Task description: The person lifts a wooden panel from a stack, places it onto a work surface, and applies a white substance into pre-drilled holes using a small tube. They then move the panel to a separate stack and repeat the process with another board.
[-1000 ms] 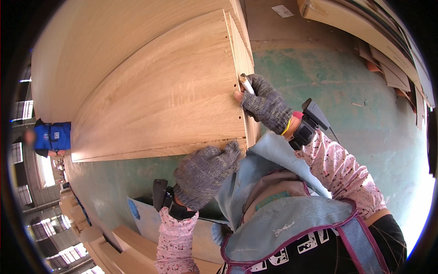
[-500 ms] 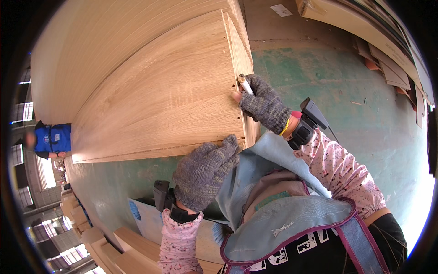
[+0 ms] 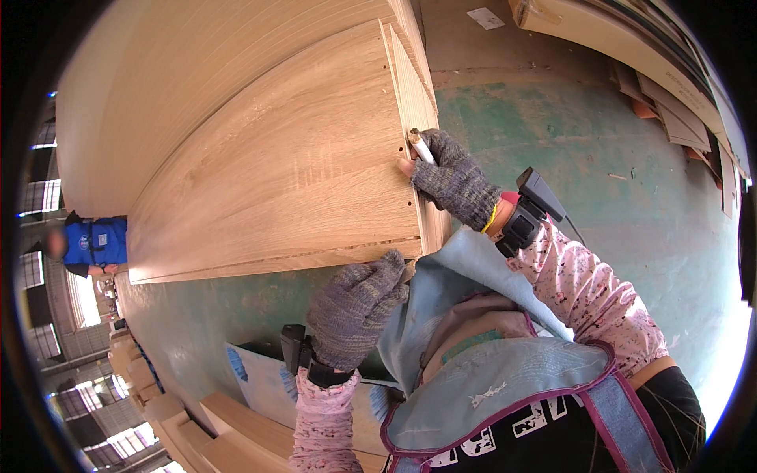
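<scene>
A stack of wood-grain panels [image 3: 276, 173] lies in front of me, with small dark holes along the right end of the top one. At that end my right hand [image 3: 459, 180], in a grey fingerless knit glove, is closed around a short white stick [image 3: 423, 150] with a brownish, dark-tipped end. Its thumb rests on the top panel's edge. Close by the near right corner is my left hand [image 3: 355, 311], gloved alike. Its fingers are curled and pressed together, and the fingertips are hidden, so I cannot tell what they hold.
Green floor [image 3: 552, 158] stretches right of the stack. Cardboard packs [image 3: 623, 39] and flat sheets [image 3: 670, 118] lie at the far right. A person in a blue vest [image 3: 95, 240] stands beyond the left end. More boards [image 3: 244, 426] lie at the lower left.
My left hand has drawn back slightly toward me from the panel's near edge, its fingers more curled. My right hand has barely moved and keeps hold of the white stick.
</scene>
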The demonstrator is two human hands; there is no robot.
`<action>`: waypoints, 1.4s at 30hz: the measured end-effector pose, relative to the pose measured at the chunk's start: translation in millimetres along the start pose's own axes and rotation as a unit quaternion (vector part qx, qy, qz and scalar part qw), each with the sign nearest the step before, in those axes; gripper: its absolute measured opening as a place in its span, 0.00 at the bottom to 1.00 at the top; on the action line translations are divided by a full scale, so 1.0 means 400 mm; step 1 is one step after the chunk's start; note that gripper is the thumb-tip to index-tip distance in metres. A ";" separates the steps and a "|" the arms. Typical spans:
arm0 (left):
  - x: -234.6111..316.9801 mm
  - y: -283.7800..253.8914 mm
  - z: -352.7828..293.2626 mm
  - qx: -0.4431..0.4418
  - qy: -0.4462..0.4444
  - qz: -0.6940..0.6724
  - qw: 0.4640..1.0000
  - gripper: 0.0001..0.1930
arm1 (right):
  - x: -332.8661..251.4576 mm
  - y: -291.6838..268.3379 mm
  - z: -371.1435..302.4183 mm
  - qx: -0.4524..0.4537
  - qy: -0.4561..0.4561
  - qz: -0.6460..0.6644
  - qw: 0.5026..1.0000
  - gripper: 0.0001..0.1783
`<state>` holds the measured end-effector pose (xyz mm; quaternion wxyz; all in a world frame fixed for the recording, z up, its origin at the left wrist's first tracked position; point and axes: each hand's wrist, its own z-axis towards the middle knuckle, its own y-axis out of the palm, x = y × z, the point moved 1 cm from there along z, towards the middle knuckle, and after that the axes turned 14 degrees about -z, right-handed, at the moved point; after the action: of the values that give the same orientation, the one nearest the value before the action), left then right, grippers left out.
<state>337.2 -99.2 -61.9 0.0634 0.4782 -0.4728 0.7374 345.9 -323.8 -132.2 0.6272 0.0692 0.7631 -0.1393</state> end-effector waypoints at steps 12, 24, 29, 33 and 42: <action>0.011 0.006 0.011 -0.072 -0.044 0.065 0.994 0.21 | -0.002 -0.002 -0.003 -0.009 -0.003 0.003 1.000 0.19; 0.012 -0.008 -0.016 -0.040 0.024 0.066 0.997 0.19 | 0.008 0.000 0.000 -0.004 -0.005 0.000 1.000 0.22; 0.027 0.010 -0.007 0.011 0.048 0.056 0.997 0.20 | -0.001 0.001 -0.006 -0.008 0.024 -0.005 1.000 0.23; 0.030 0.016 -0.006 0.016 0.025 0.085 0.996 0.23 | -0.001 0.001 -0.007 -0.003 0.018 -0.009 1.000 0.24; -0.012 0.032 -0.029 -0.022 0.051 0.069 0.996 0.22 | 0.002 -0.003 -0.007 0.005 0.014 -0.020 1.000 0.26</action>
<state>325.3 -95.8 -74.8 0.0473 0.4047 -0.5169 0.7529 342.7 -324.3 -132.4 0.6131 0.0588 0.7724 -0.1551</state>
